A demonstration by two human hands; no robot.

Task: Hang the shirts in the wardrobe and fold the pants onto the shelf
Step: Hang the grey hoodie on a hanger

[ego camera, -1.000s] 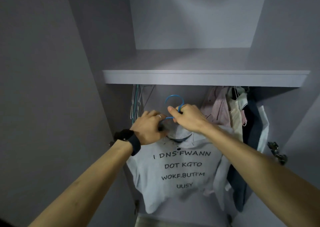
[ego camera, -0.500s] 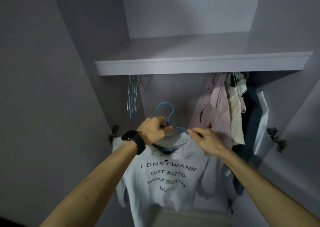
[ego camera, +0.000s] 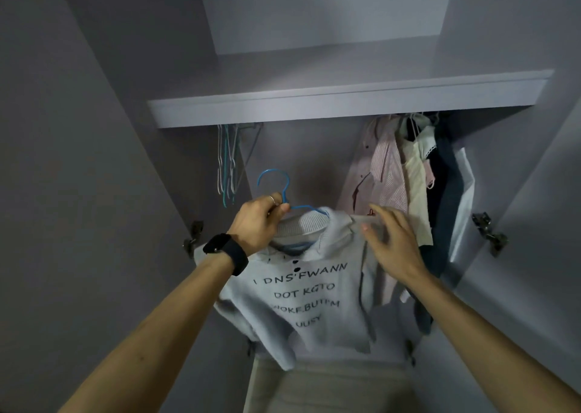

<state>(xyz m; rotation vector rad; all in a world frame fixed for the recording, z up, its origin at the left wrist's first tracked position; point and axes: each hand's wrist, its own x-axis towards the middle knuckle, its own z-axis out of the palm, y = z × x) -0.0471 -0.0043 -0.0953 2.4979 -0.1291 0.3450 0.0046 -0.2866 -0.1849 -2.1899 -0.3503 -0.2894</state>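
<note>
Our left hand (ego camera: 261, 220) pinches the neck of the blue hanger (ego camera: 273, 182) and our right hand (ego camera: 393, 242) lies with loose fingers on the grey printed shirt (ego camera: 301, 290), held in the air below the shelf's front edge (ego camera: 345, 106), so this shoulder could slip off if the hanger tilts.

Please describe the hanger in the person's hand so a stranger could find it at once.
Below the wardrobe shelf, between empty hangers on the left and hung clothes on the right, the left hand grips a hanger. It is blue, its hook free, and alone carries a pale shirt with black lettering.
</note>
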